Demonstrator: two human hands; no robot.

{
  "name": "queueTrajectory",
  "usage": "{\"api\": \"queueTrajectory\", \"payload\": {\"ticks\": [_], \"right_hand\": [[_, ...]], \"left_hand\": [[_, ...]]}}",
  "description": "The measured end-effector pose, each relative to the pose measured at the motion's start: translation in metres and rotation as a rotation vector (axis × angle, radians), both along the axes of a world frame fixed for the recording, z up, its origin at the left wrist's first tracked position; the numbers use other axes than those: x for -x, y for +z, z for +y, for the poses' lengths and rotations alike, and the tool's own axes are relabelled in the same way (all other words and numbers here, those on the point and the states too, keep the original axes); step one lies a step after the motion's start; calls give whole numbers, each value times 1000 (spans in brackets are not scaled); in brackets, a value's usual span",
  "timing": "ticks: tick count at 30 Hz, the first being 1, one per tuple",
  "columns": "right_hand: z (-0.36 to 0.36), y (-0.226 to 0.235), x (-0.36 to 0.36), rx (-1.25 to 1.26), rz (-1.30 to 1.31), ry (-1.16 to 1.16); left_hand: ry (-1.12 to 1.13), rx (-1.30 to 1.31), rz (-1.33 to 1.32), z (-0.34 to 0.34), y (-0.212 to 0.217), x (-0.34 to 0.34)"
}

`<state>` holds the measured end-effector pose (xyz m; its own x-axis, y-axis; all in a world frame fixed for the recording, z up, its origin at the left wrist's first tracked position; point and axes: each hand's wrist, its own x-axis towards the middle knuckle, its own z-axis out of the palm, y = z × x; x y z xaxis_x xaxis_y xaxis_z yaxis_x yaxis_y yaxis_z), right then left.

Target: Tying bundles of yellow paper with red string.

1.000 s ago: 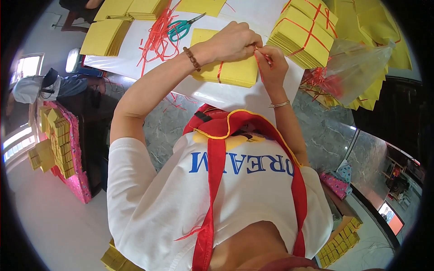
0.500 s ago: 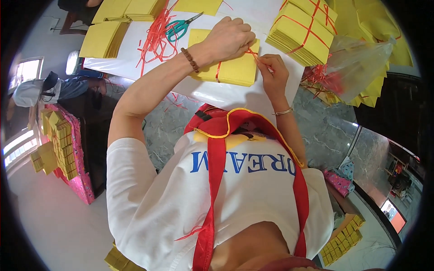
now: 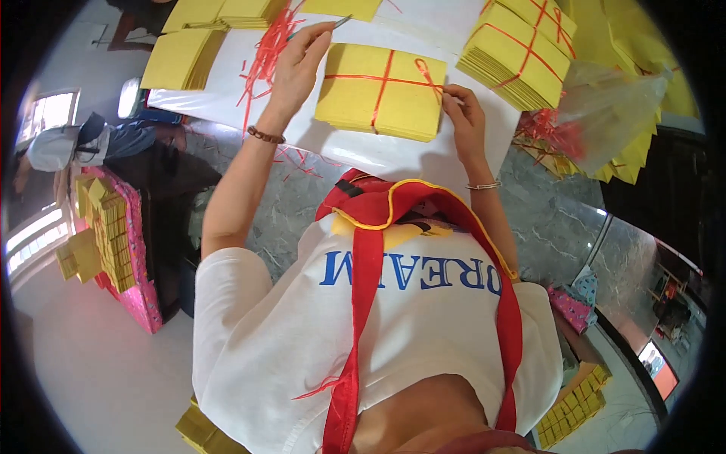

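A stack of yellow paper envelopes or cards [image 3: 355, 94] lies on the white table, bound crosswise with red plastic ribbon [image 3: 386, 66] that has a looped knot near its right edge. At that edge, my right hand [image 3: 465, 121] pinches the ribbon's end between thumb and fingers. My left hand [image 3: 299, 72] is beyond the stack's left side, its fingers closed over the handles of a pair of scissors. Only the scissors' blade tip [image 3: 343, 21] and a sliver of teal handle show; the hand hides the rest.
Loose red ribbon strips [image 3: 261, 68] lie left of my left hand. Yellow stacks [image 3: 178, 60] stand at the far left, and tied bundles [image 3: 518, 49] at the right. A clear plastic bag [image 3: 612, 110] hangs by the right table edge. Another person [image 3: 113, 144] is at left.
My left hand has left the knot and moved left onto the scissors, uncovering the crossed ribbon and its loop. My right hand stays by the stack's right edge with the ribbon end.
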<state>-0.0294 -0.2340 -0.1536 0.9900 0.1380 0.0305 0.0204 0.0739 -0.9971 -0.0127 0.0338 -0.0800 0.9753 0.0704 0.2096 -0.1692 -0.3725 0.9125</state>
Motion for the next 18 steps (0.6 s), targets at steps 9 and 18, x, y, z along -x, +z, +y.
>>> {"api": "queueTrajectory", "payload": {"ticks": [9,18], "right_hand": [[-7,18,1,-24,78,159],[-9,38,-1,191,105,284]], "left_hand": [[-47,816,327,-23,-38,47],[-43,852,285,-24,-39,50]]}}
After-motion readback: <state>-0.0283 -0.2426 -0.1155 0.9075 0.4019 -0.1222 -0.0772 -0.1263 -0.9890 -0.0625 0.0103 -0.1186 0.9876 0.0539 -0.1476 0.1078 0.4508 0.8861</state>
